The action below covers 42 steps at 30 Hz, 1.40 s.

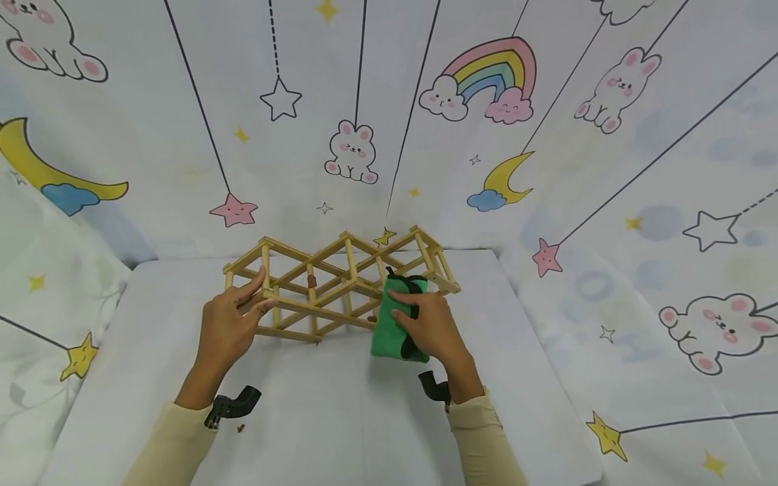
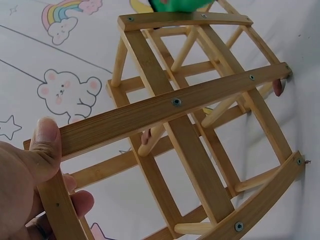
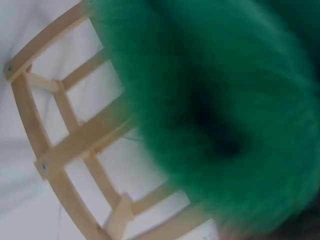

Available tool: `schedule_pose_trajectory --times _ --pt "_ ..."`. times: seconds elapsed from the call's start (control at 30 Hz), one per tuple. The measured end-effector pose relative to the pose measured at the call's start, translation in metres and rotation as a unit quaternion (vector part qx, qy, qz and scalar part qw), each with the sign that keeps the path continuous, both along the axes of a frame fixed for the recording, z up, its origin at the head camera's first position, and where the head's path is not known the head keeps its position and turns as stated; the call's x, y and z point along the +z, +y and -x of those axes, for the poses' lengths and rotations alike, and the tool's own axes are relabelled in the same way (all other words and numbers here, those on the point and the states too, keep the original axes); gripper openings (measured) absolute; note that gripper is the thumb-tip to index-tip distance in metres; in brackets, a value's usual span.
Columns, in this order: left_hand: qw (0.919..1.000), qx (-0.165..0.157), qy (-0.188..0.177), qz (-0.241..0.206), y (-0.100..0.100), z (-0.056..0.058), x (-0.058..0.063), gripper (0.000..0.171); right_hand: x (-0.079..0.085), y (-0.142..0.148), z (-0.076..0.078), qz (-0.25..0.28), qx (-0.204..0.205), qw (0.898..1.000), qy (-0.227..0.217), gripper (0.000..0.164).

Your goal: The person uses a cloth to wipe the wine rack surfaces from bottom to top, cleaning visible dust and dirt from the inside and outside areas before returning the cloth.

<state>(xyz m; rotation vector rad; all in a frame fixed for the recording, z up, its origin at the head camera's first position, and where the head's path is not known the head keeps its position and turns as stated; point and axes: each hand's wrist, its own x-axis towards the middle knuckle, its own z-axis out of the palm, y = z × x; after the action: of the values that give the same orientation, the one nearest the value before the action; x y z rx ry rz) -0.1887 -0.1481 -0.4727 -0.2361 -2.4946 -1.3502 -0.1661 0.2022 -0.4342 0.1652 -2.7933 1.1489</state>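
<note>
Wooden rack [image 1: 322, 312] at the back of the white table [image 1: 340, 405], head view; my right hand [image 1: 434, 327] grips a green cloth [image 1: 387, 334] at it, wiping, I judge. Left wrist: my left hand [image 2: 20, 172] pinches its corner. Right wrist: cloth's blurred; next wipe calls for bracing.

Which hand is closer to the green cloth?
Right. The right hand is holding the cloth; the left hand is away from it, gripping the rack.
</note>
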Motion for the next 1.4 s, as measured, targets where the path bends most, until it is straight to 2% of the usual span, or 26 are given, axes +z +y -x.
schedule_pose_trajectory --times 0.03,0.1,0.17,0.2,0.23,0.3,0.37,0.4,0.47,0.57,0.63,0.7,0.77,0.8,0.83,0.87,0.93,0.97,1.03,1.1,1.13,1.23,1.3,1.37,1.4 --pt "1.0 0.001 0.002 0.0 0.0 0.0 0.0 0.066 0.0 -0.001 0.0 0.042 0.022 0.999 -0.004 0.041" --pt "1.0 0.003 0.005 0.0 -0.001 0.0 0.0 0.065 0.001 -0.006 0.004 0.127 0.058 0.99 0.008 0.042" --pt "1.0 0.004 0.007 -0.002 -0.001 0.0 0.001 0.065 0.001 -0.01 0.009 0.171 0.088 0.981 -0.002 0.043" --pt "1.0 0.004 0.005 -0.002 -0.001 0.0 0.001 0.065 0.001 -0.011 0.012 0.174 0.094 0.98 -0.013 0.043" --pt "1.0 0.005 0.004 -0.002 -0.001 0.0 0.001 0.065 0.001 -0.011 0.015 0.155 0.089 0.984 -0.024 0.043" --pt "1.0 0.003 -0.002 -0.003 -0.001 0.001 0.001 0.065 0.002 -0.008 0.018 0.08 0.055 0.994 -0.049 0.04" --pt "1.0 0.001 -0.003 -0.002 0.0 0.001 0.0 0.065 0.004 -0.002 0.019 0.001 0.025 0.998 -0.066 0.039" --pt "1.0 0.001 -0.003 0.0 0.0 0.0 0.0 0.065 0.006 0.001 0.019 -0.022 0.016 0.997 -0.066 0.039" --pt "1.0 0.001 0.001 0.001 0.0 0.001 -0.001 0.065 0.01 0.003 0.018 -0.023 0.016 0.998 -0.049 0.039" --pt "0.9999 0.003 0.011 0.003 -0.001 0.003 -0.001 0.064 0.015 -0.001 0.021 0.056 0.075 0.995 -0.021 0.041" --pt "0.9999 0.004 0.013 0.002 0.0 0.004 -0.001 0.064 0.015 -0.003 0.027 0.07 0.103 0.992 -0.025 0.043" --pt "0.9999 0.002 0.013 0.003 0.001 0.004 -0.002 0.064 0.016 0.002 0.033 0.033 0.103 0.993 -0.051 0.042" --pt "0.9999 -0.002 0.011 0.002 0.002 0.004 -0.002 0.064 0.021 0.01 0.037 -0.038 0.085 0.993 -0.073 0.041" --pt "0.9999 -0.004 0.009 0.003 0.003 0.004 -0.003 0.065 0.025 0.014 0.039 -0.053 0.077 0.993 -0.073 0.04" --pt "1.0 -0.004 0.008 0.003 0.003 0.004 -0.003 0.065 0.031 0.017 0.041 -0.045 0.068 0.994 -0.074 0.04" --pt "0.9999 -0.005 0.009 0.004 0.003 0.003 -0.003 0.065 0.036 0.017 0.044 -0.019 0.063 0.995 -0.072 0.04" --pt "0.9999 -0.004 0.01 0.005 0.002 0.003 -0.003 0.065 0.047 0.013 0.052 0.08 0.068 0.993 -0.06 0.043" --pt "0.9999 -0.002 0.011 0.006 0.001 0.002 -0.003 0.065 0.051 0.008 0.057 0.141 0.074 0.986 -0.057 0.046" --pt "0.9999 0.001 0.013 0.007 0.0 0.002 -0.003 0.065 0.056 -0.005 0.072 0.246 0.086 0.964 -0.052 0.051" --pt "0.9999 0.004 0.013 0.009 -0.003 0.003 -0.003 0.064 0.056 -0.019 0.09 0.299 0.094 0.948 -0.057 0.056" --pt "0.9999 0.004 0.011 0.009 -0.003 0.003 -0.003 0.064 0.054 -0.025 0.099 0.299 0.095 0.947 -0.063 0.058" --pt "0.9999 0.005 0.005 0.008 -0.004 0.003 -0.004 0.064 0.042 -0.034 0.122 0.206 0.077 0.973 -0.075 0.061" --pt "1.0 0.003 0.003 0.005 -0.004 0.003 -0.004 0.064 0.033 -0.034 0.132 0.102 0.043 0.992 -0.054 0.061" --pt "1.0 0.0 0.004 0.005 -0.004 0.003 -0.004 0.064 0.028 -0.031 0.139 0.039 -0.002 0.999 -0.016 0.061" --pt "1.0 -0.002 0.004 0.004 -0.004 0.003 -0.004 0.064 0.027 -0.029 0.141 0.041 -0.016 0.999 0.003 0.061"
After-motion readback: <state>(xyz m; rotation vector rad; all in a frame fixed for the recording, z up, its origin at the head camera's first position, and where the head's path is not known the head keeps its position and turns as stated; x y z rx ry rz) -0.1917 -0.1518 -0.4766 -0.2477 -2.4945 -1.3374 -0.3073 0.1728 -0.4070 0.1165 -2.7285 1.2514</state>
